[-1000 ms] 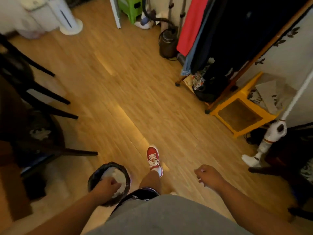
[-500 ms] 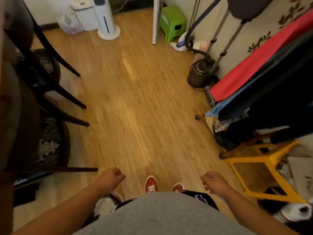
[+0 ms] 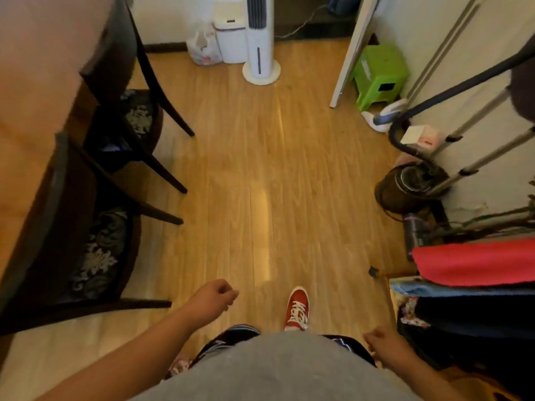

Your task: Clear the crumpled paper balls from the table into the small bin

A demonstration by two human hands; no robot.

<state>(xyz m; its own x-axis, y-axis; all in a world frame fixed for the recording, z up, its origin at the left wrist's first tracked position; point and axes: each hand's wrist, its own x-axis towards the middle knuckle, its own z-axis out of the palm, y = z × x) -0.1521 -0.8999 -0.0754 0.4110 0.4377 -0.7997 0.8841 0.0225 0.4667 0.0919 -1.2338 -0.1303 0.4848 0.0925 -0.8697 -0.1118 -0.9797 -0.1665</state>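
A second ago the left hand [image 3: 212, 299] was down at the small bin, over white paper already inside it; half a second ago only a sliver of the bin showed at the bottom edge. Now the bin is out of view altogether, and the view has swung up to take in the wooden floor [image 3: 260, 169], two dark chairs [image 3: 95, 256] on the left and the edge of the counter [image 3: 31, 91] behind them. That reads as a drop finished and the person turning away from the bin, probably back toward the counter to look for more paper balls.

No paper ball shows anywhere in this view; the visible strip of counter is blurred, so whether any remain on it cannot be told.

The left grip is a loose fist, fingers curled in, with nothing visible in it. The right hand [image 3: 382, 344] hangs low near the hip, also curled closed and apparently empty. A red shoe [image 3: 297, 306] steps forward between them.
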